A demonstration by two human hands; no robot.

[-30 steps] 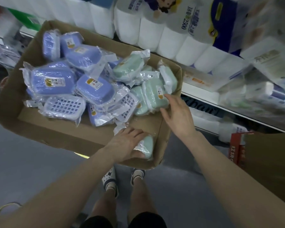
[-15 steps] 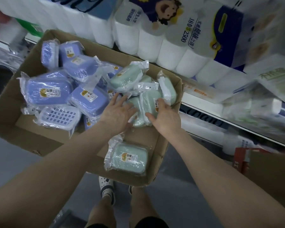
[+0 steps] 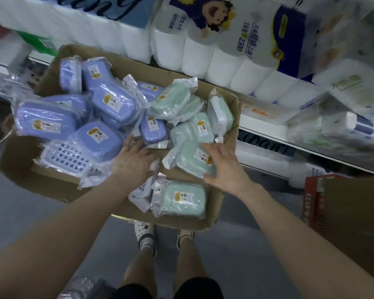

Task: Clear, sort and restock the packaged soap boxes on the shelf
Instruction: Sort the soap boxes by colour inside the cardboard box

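Right hand (image 3: 225,169), fingers clamped, has drawn a mint soap box (image 3: 188,158) nearer; long axis diagonal, far-left to near-right, label upward. Left hand (image 3: 134,161): fingers spread.

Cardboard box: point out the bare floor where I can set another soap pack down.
Bare floor in the brown cardboard box shows only along the near wall: a strip in front of the white-latticed purple pack, and a sliver right of the lone mint-green wrapped soap box. The far half is crowded: purple packs heaped left, green packs right.
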